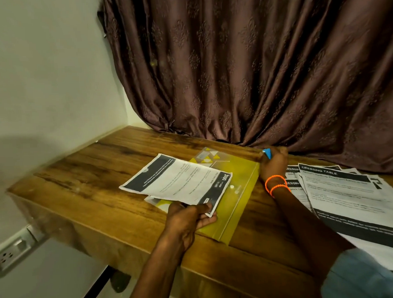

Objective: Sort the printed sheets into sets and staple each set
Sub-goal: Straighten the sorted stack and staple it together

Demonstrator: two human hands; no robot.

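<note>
My left hand pinches the sheets; my right hand grips the stapler at the desk's back edge. Loose sheets may slip and staple crooked.

We saw a wooden table with dark grain set into the corner of the room. Behind its far edge hung a brown patterned curtain, its folds gathering onto the tabletop. To the table's left rose a pale plain wall. Below the table's left end sat a white wall socket.
</note>
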